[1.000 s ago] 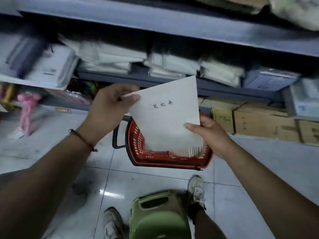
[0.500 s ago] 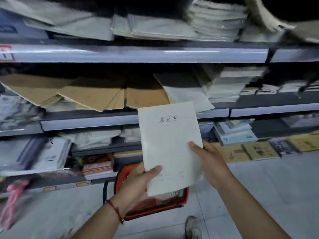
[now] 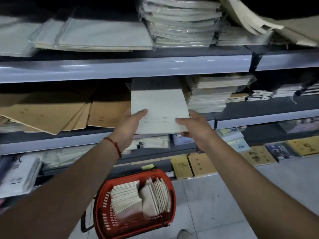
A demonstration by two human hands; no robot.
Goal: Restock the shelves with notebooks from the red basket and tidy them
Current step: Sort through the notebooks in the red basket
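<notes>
Hands at centre frame, both on one pale notebook (image 3: 158, 107). Left hand (image 3: 128, 125) gripping the lower left corner, thumb laid flat on the cover, remaining fingers hidden beneath. Right hand (image 3: 195, 127) holding the lower right corner, thumb on top, fingers (image 3: 183, 134) curled under the near edge. Notebook lying nearly flat, far end already inside the middle shelf (image 3: 241, 119), near end overhanging its front lip. Resting, as far as can be told, on a low pile of similar notebooks.

Left of it, touching or nearly so: brown folders (image 3: 57, 112), fanned and sticking out past the shelf lip. Right of it, just beside: taller stack of notebooks (image 3: 212, 94), its left face close against the held notebook's right edge. Narrow slot between those two neighbours. Above, dark open gap up to the underside of the upper shelf (image 3: 131, 68).

Bottom centre, on the tiled floor (image 3: 224, 204): red basket (image 3: 101, 200), holding more notebooks on edge in two bundles. Open room between basket and shelf front.
</notes>
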